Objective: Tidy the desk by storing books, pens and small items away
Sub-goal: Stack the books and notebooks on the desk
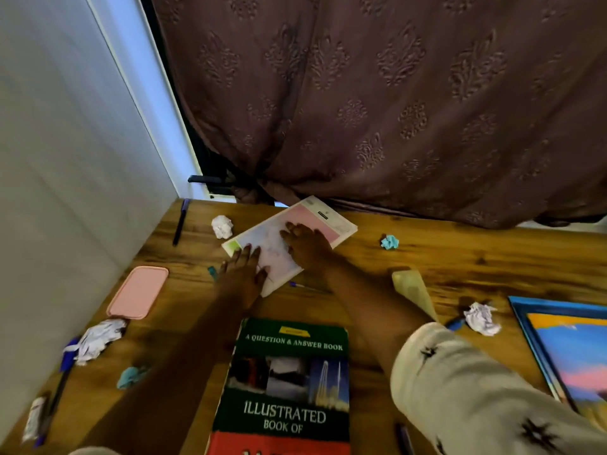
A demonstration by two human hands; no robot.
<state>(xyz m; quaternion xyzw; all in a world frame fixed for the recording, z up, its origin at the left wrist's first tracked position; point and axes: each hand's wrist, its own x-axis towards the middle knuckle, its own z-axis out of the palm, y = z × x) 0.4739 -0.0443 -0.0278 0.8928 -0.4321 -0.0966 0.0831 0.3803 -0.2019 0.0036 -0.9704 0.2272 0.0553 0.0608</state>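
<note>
Both hands flat, fingers straight: left hand point(243, 274) presses the pink book point(315, 221) at its near corner, right hand point(307, 246) rests on its middle | pink book lies at the back of the wooden desk point(460, 257), near the curtain point(394, 93) | green book point(289, 382) lies closer, apart from it | white paper ball point(222, 226) just beside the pink book

Single head-worn wide-angle view, looking forward and down over desk point(460, 254), close above it, curtain point(394, 93) beyond far edge.
</note>
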